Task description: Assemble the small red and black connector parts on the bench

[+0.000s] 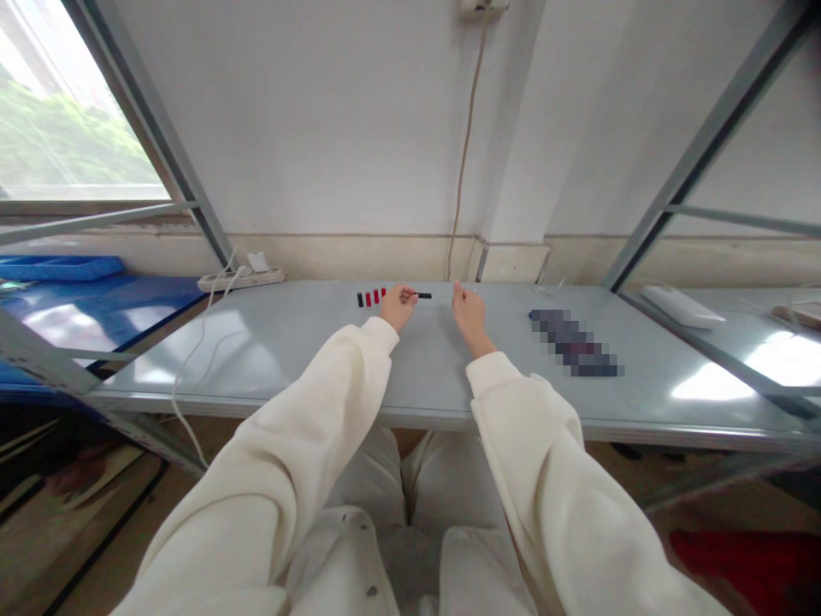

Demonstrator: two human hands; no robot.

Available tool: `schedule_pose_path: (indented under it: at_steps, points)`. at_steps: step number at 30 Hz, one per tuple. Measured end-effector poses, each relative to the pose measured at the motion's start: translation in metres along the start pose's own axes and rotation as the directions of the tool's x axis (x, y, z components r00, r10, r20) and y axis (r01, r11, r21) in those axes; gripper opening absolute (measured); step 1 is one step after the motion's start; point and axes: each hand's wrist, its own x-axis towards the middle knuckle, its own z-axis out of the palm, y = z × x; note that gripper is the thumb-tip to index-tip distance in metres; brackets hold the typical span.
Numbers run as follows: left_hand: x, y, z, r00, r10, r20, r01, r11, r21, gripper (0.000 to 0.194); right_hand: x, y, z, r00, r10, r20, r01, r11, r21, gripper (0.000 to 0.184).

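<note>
Over the far middle of the grey table [308, 359], my left hand [398, 306] is closed in a pinch. A short black stick [422, 295] juts out of its fingertips toward the right; its exact kind is too small to tell. My right hand [469, 310] is closed a little way to the right, thumb up. A faint thin line seems to run between the stick and this hand, but what the fingers hold is unclear. Left of my left hand, a row of several small cylinders stands on the table, a black one [360, 299] and a red one [376, 296] among them.
A pixelated dark item [574, 344] lies on the table's right side, with a clear object [550, 281] behind it. A white power strip [242, 278] sits back left, its cable [192, 359] hanging over the front edge. Metal posts [699, 145] rise at both ends.
</note>
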Motion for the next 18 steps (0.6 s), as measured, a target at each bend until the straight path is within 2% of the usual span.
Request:
schedule_pose_path:
  at_steps: [3,7,9,13,18]
  points:
    - [-0.008,0.004,-0.005,0.995,-0.089,0.037,0.094,0.98,-0.178,0.007,0.0,0.0,0.001,0.998,-0.024,0.054,0.022,1.0,0.022,0.052]
    - [-0.015,0.007,-0.011,0.983,-0.182,-0.009,0.171,0.94,-0.296,0.005,0.0,0.001,0.002,0.995,-0.058,0.079,0.055,0.997,0.045,0.052]
    - [-0.016,0.008,-0.015,0.979,-0.204,-0.019,0.188,0.93,-0.316,0.005,0.0,0.001,0.002,0.993,-0.075,0.091,0.068,0.995,0.074,0.052]
    - [-0.016,0.007,-0.021,0.971,-0.237,0.032,0.235,0.926,-0.296,0.008,-0.001,-0.001,0.001,0.988,-0.098,0.122,0.078,0.984,0.158,0.053]
    - [-0.014,0.006,-0.024,0.97,-0.228,0.077,0.241,0.935,-0.261,0.008,-0.002,-0.001,0.0,0.986,-0.099,0.137,0.073,0.98,0.185,0.053]
